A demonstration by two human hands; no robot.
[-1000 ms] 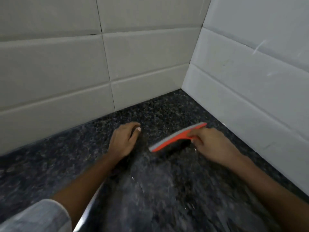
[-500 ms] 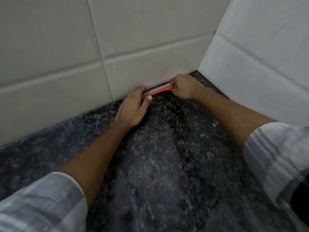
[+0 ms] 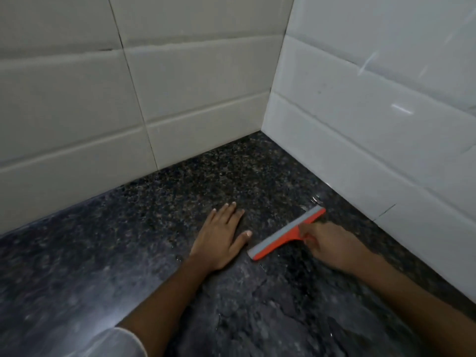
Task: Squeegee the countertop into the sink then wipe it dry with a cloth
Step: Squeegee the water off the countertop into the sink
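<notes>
Mid-squeegee, by the look of it. Orange squeegee [image 3: 287, 233] blade-down on the countertop [image 3: 128, 248], near its right edge by the tiled wall [image 3: 360, 124]. Right hand [image 3: 332, 247] curled round the handle; left hand [image 3: 221, 237] flat, fingers spread, just beside the blade. Wet streaks toward the near edge. Sink and cloth out of sight; drying not yet begun.

Orange plastic squeegee with grey blade [image 3: 286, 233]; black-brown speckled granite countertop [image 3: 195, 176]; glossy white rectangular wall tiles [image 3: 195, 81]; pale grey sleeve [image 3: 116, 343].
</notes>
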